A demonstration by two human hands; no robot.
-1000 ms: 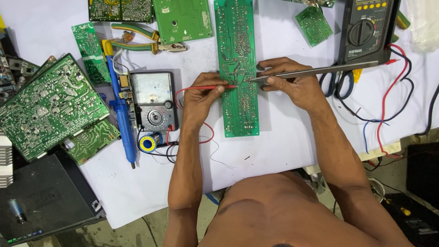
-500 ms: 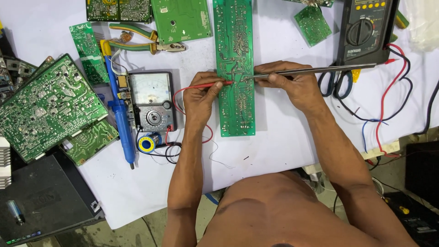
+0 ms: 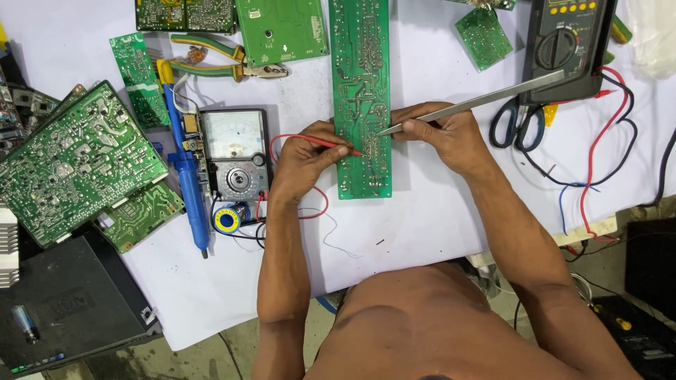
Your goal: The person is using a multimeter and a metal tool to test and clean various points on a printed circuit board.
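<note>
Two hands probing a long green circuit board at upper centre of the frame.

The circuit board (image 3: 361, 98) runs top to bottom; bare white surface (image 3: 422, 225) lies below it. The left hand (image 3: 304, 163) pinches a red probe (image 3: 329, 143) pointing right; the right hand (image 3: 451, 137) grips metal tweezers (image 3: 472, 104), tip pointing left onto the board.

Green circuit board (image 3: 362, 98); red probe (image 3: 320, 142); blue solder pump (image 3: 189, 176); white sheet (image 3: 429, 218).
</note>
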